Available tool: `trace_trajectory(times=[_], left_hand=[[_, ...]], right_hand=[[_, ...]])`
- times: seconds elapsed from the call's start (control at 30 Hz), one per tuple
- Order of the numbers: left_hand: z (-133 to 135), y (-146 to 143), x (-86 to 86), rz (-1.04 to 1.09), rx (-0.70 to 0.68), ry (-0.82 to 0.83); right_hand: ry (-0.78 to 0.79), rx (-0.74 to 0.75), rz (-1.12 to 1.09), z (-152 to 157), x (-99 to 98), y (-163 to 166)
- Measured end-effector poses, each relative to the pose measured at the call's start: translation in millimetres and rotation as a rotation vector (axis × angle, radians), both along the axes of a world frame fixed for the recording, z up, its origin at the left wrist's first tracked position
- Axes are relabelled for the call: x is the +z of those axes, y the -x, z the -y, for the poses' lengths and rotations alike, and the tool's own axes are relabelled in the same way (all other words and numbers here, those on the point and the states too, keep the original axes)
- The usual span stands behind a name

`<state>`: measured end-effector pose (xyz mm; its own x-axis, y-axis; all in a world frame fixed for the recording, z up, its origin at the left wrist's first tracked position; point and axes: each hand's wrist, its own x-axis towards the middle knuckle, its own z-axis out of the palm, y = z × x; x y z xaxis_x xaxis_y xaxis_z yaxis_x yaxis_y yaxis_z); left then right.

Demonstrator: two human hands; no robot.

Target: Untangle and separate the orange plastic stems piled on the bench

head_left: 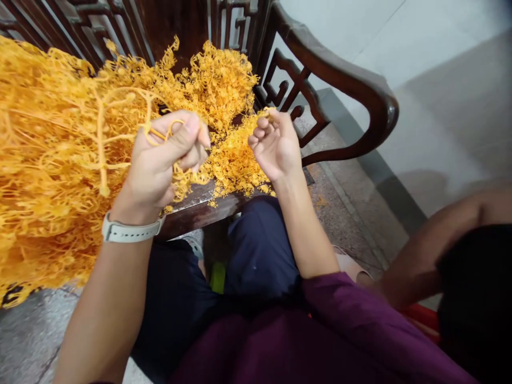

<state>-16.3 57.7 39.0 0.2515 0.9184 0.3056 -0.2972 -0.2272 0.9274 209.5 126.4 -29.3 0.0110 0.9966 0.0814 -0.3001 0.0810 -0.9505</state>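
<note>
A big heap of orange-yellow plastic sprigs (48,160) covers the seat of a dark wooden chair (332,80). My left hand (164,160), with a grey watch band (130,230) at the wrist, is closed in a fist on an orange sprig stem (162,133) that runs back into the heap. My right hand (276,144) is raised just right of it, fingers curled, pinching a small orange piece (269,113) at the fingertips. Both hands hover over the front edge of the seat, above the smaller curly pile (228,90).
My legs in dark trousers (256,256) and a purple top (320,330) fill the foreground. Another person's bare arm (432,250) and dark clothing sit at the right edge. Grey speckled floor (348,208) and a white wall lie beyond the chair's curved armrest.
</note>
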Motion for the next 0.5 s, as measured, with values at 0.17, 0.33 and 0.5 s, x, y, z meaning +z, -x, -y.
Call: trace_trajectory(times=[0.17,0.33,0.5], left_hand=[[-19.1,1.3,-12.5,-0.066,0.259,0.093],[-17.5,-2.3,-9.6,-0.127,0.344,0.248],[-16.0,-6.3,-9.7,-0.157,0.437,0.25]], right_hand=[[0.166,-0.227,-0.037,-12.7,-37.8,-18.5],[0.244,-0.321,-0.056,-8.7,-34.1,-15.7],[0.199,-0.293,-0.011,-16.7,-32.3,-4.0]])
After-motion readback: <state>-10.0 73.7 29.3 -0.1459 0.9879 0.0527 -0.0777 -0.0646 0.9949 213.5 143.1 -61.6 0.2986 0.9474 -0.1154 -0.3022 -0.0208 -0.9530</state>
